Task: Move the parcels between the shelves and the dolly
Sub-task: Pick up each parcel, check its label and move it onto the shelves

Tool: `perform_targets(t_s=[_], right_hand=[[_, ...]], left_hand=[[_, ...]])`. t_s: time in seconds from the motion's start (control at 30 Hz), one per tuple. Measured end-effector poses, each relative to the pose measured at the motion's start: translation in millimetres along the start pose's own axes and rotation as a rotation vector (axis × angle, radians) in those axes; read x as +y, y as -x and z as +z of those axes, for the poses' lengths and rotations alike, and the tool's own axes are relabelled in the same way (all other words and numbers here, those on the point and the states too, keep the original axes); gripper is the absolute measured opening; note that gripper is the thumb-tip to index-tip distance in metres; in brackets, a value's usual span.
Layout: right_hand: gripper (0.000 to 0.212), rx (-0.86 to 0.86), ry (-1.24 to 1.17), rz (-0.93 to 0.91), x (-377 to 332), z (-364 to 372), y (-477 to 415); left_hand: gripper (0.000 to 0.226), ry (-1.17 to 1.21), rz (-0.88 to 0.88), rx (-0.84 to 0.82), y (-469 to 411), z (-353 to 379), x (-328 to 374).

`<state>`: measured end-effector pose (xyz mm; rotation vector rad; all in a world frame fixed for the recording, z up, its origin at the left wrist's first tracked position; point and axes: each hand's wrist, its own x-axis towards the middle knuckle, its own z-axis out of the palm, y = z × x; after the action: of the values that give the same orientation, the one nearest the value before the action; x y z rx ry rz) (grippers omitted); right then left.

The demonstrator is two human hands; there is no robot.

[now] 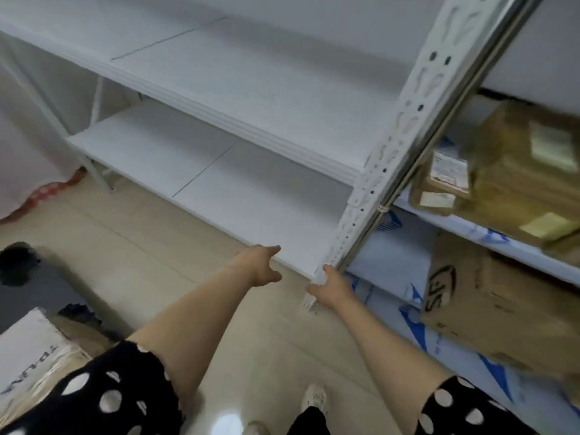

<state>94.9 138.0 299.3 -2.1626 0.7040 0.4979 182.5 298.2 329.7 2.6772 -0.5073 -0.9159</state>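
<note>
The left hand reaches forward with fingers straight and a little spread, holding nothing; its fingertips are at the front edge of the lower white shelf board. The right hand has thumb and forefinger spread apart and rests against the foot of the perforated upright post, holding no parcel. To the right of the right fingers a brown cardboard box with a round printed mark sits on a low shelf; above it lie taped brown parcels; far behind the left fingers, near the elbow, is a white box.
</note>
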Motion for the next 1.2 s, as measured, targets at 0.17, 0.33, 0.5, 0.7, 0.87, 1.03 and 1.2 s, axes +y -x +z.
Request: perform_targets(t_s=[0.17,0.33,0.5,0.7,0.87,1.03,1.2], right_hand=[[0.057,0.15,-0.124,0.059,84,-53,44],[0.054,0.223,-0.218,0.103,173,-101,84],[0.05,0.295,-0.261,0.168,286,-157,121],[0.036,0.468,-0.322,0.296,388,-232,140],[0.042,0.557,-0.324,0.321,421,-288,126],[0.044,0.662,-0.328,0.322,440,-326,96],[0.041,0.603,-0.359,0.393,451,-341,67]], left_hand=[[0.071,-0.099,0.158,-0.028,15,37,95],[0.067,-0.148,0.231,-0.028,29,85,196],[0.063,-0.072,0.219,-0.052,41,148,293],[0.055,0.008,0.162,-0.052,40,205,376],[0.048,0.054,0.132,0.013,15,207,425],[0.046,0.122,0.095,0.056,-24,195,464],[0.043,0.297,0.026,0.011,-55,195,473]])
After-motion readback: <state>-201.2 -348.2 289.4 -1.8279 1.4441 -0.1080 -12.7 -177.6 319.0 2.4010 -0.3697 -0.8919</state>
